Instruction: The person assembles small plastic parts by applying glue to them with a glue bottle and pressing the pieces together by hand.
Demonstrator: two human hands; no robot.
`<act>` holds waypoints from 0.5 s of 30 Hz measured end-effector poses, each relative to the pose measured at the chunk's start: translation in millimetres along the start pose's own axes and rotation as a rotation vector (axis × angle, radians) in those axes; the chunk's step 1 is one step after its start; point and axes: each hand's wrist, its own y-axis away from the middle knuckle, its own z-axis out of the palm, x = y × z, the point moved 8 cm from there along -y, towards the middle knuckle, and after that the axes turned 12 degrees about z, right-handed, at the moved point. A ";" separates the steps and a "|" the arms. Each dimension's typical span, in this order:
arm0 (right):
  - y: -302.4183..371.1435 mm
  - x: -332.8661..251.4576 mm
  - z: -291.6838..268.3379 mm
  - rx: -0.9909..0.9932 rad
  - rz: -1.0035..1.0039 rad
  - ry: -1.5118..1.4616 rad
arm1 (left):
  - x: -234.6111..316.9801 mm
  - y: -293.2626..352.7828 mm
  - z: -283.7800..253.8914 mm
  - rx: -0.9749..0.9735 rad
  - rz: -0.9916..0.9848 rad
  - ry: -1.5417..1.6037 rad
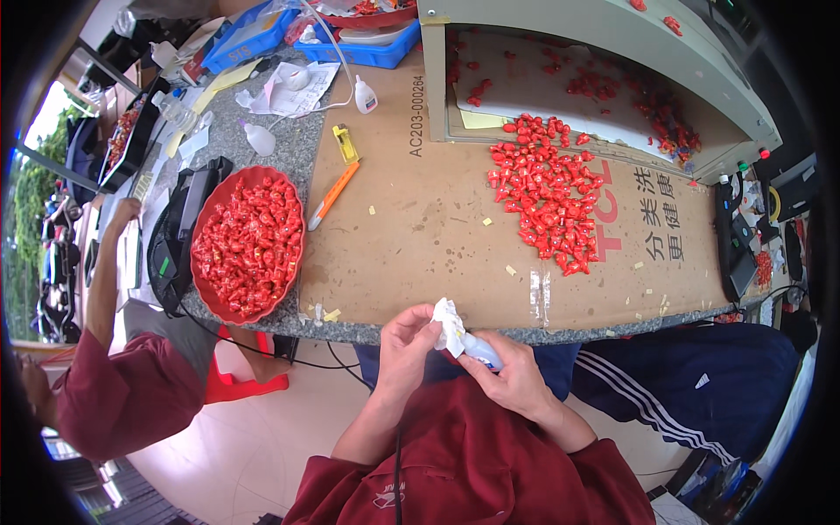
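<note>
My left hand [405,348] pinches a crumpled white tissue [448,322] just off the front edge of the table. Close beside it, my right hand [518,378] is wrapped round a small pale squeeze bottle [484,352], whose tip end meets the tissue. What lies inside the tissue is hidden. Beyond my hands, small shiny red pieces [547,188] are heaped on the brown cardboard [420,227]. To the left, a red scalloped bowl [198,262] is full of similar red pieces.
An orange utility knife [334,197] and a yellow blade case [346,144] lie on the cardboard. White squeeze bottles [365,94] stand farther back. A grey box-like housing [612,44] at the far right holds more red pieces. Another person [131,385] sits at the left.
</note>
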 end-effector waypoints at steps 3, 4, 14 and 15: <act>0.4 -2.3 2.9 0.006 -0.014 0.014 | 2.0 0.0 0.6 0.054 0.049 0.039; 0.8 -2.0 3.6 0.006 -0.014 -0.008 | 2.4 -1.2 -0.3 0.054 0.048 0.037; 5.1 19.3 -19.1 0.037 0.087 -0.093 | 97.9 -45.0 -40.3 0.302 0.588 -0.598; 4.6 18.5 -20.1 0.050 0.087 -0.095 | 105.6 -49.2 -37.7 0.317 0.637 -0.639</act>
